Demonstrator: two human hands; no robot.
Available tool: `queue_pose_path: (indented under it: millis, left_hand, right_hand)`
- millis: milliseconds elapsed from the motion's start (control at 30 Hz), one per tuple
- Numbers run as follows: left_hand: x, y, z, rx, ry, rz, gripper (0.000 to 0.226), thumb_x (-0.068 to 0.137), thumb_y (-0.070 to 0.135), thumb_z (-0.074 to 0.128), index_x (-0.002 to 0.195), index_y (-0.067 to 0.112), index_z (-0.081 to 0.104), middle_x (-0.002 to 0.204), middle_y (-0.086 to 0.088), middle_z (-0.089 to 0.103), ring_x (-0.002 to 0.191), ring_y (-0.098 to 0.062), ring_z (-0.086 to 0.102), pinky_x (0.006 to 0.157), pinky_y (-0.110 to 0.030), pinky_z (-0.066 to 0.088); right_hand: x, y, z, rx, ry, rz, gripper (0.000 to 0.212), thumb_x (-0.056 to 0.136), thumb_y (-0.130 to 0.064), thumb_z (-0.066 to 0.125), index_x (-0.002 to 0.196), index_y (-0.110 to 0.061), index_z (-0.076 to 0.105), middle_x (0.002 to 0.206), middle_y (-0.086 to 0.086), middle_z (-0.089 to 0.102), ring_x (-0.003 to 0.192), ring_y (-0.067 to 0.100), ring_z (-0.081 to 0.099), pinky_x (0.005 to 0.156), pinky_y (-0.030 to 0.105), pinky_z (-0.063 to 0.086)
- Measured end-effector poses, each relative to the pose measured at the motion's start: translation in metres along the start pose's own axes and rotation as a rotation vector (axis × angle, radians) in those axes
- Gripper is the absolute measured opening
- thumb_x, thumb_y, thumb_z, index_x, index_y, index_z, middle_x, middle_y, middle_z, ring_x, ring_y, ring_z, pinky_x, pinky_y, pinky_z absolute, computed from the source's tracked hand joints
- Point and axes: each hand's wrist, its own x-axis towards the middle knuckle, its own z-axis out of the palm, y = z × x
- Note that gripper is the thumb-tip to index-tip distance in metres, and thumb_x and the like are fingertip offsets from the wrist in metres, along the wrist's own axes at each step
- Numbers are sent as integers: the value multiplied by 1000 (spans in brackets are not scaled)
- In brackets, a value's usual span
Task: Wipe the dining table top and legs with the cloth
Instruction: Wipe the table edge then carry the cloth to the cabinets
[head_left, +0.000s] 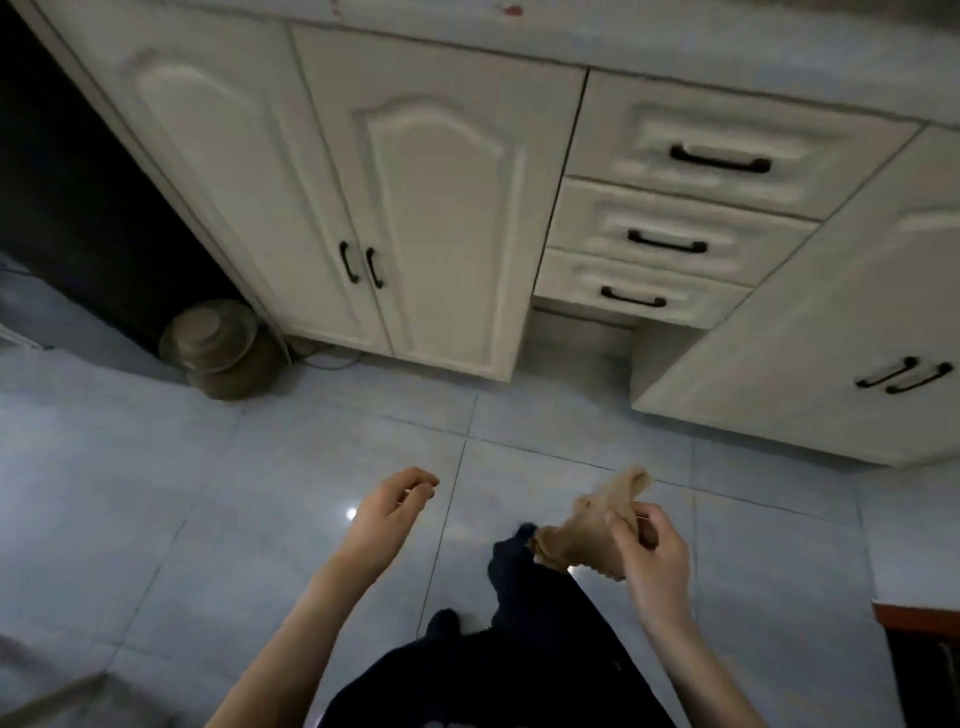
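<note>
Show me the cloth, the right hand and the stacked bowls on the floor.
cloth (576, 543): head view, on the tan fabric beside the thumb.
right hand (655, 564): head view, on the middle of the hand.
stacked bowls (213, 343): head view, on the upper bowl's side.

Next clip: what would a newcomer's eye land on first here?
The tan cloth bunched in the right hand, low and right of centre above the tiled floor, draws the eye first. The left hand beside it holds nothing. Behind them, cream cabinets with black handles fill the top of the view, and stacked bowls sit on the floor at their left end.
</note>
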Motion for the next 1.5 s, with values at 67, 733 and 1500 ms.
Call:
queue_pose_path:
  millis: [67, 733, 1500]
  left_hand:
    - [34, 20, 6, -20, -1, -2, 16, 85, 37, 53, 92, 32, 67, 91, 10, 69, 84, -2, 62, 83, -30, 48]
    - [247, 311, -6, -385, -161, 260, 69, 70, 64, 68, 120, 18, 62, 114, -4, 71, 106, -18, 66, 95, -34, 50]
    - [392, 491, -54, 641, 442, 702, 47, 90, 37, 44, 125, 8, 53, 120, -13, 60, 110, -34, 55, 92, -36, 42]
  right_hand:
    - [39, -11, 5, 16, 2, -14, 14, 85, -6, 70, 80, -17, 63, 73, 1, 68, 68, 10, 61, 61, 15, 46]
    - [264, -337, 27, 244, -312, -593, 9, 80, -16, 64, 89, -13, 63, 76, -4, 64, 70, 5, 56, 59, 16, 42]
    - [410, -409, 48, -624, 403, -654, 32, 85, -29, 61, 112, -10, 61, 101, 8, 67, 94, 29, 62, 71, 32, 48]
